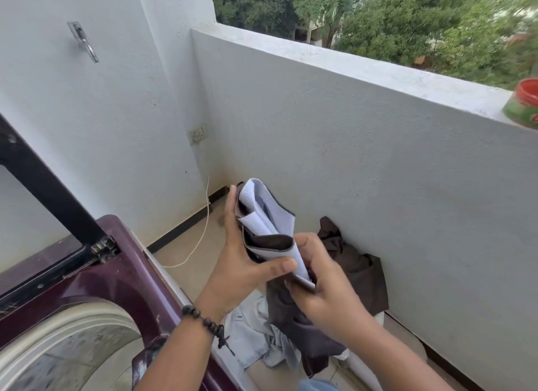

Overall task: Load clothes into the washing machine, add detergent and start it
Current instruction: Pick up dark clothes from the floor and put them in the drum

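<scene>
I hold a dark brown garment with a pale lilac mesh lining [263, 216] in both hands, above the floor to the right of the washing machine. My left hand [244, 251], with a bead bracelet on its wrist, grips the bunched upper part. My right hand [323, 285] pinches the lower part, and brown cloth hangs down from it. The maroon top-loading washing machine [116, 277] stands at the lower left, its lid [43, 181] raised and its pale drum rim [72, 323] showing. More clothes lie below: a brown piece [361, 271] and a light blue piece [253, 338].
A white parapet wall [349, 134] runs along the right, with a red-lidded green jar [524, 105] on its top. A wall socket [198, 134] sits in the corner, and a white cable [203, 224] trails onto the tiled floor. A metal hook [83, 41] is on the left wall.
</scene>
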A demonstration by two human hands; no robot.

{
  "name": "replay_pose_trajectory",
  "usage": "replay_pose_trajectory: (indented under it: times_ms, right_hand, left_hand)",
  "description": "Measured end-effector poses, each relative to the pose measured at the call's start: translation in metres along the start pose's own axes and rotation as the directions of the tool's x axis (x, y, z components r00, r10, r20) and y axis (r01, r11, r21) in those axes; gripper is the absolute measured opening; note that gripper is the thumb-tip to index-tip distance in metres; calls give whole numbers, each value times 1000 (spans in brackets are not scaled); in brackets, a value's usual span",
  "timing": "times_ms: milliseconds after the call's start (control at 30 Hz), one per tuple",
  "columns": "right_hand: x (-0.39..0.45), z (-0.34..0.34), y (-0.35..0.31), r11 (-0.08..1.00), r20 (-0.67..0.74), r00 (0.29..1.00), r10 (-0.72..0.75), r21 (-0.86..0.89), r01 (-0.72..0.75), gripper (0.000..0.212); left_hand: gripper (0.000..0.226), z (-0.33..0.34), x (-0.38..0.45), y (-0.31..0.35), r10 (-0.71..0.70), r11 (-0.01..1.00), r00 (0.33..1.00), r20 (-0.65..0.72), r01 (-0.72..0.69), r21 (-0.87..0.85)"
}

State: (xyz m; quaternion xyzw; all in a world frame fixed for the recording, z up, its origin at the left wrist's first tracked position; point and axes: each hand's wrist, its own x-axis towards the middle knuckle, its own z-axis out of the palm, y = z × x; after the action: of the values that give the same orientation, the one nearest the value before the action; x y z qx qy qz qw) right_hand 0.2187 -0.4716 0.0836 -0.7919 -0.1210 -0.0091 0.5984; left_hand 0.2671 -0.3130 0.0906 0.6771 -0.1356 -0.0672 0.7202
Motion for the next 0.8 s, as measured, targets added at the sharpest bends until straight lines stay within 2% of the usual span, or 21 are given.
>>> replay_pose_trajectory:
  times_ms: [67,200,300,400,467,533,600,633,700,767,800]
  right_hand:
    - [-2,5,-5,999,32,999,-22,-41,24,50]
    - [-2,10,-12,997,132,990,-51,-49,58,75]
    - [0,5,-11,981,217,971,-99,-145,132,91]
    - [2,-1,-12,984,300,951,-82,-128,125,88]
    - [3,-6,-11,996,294,953,-71,-38,86,75]
    - [4,-10,-10,993,238,970,-48,114,21,55]
    - [6,-15,-1,962,104,995,9,271,-38,40]
    - [8,-19,5,951,26,999,45,304,-51,39]
    - [16,-30,20,980,-83,991,106,180,-89,55]
    - [26,-42,33,984,-22,985,172,-41,-173,79]
    - [30,-48,39,967,36,975,220,-137,-213,83]
  left_hand:
    - [136,-1,3,2,-18,1000,1000,3,18,-5]
    - [89,0,8,7,-31,992,991,-130,15,-124]
    - [73,-4,9,9,-36,982,985,-167,4,-187]
    - [73,-9,10,7,-66,973,969,-238,10,-230]
    - [71,-12,10,4,-86,965,957,-276,11,-263]
    - [67,-14,10,4,-89,968,952,-292,13,-250]
    - [67,-14,8,6,-78,975,958,-275,15,-224]
    - [65,-14,7,6,-73,978,963,-258,19,-208]
    - [57,-12,4,9,-72,981,974,-215,31,-191]
    - [50,-9,2,12,-70,982,983,-167,39,-183]
    - [45,-7,2,14,-64,983,988,-144,38,-178]
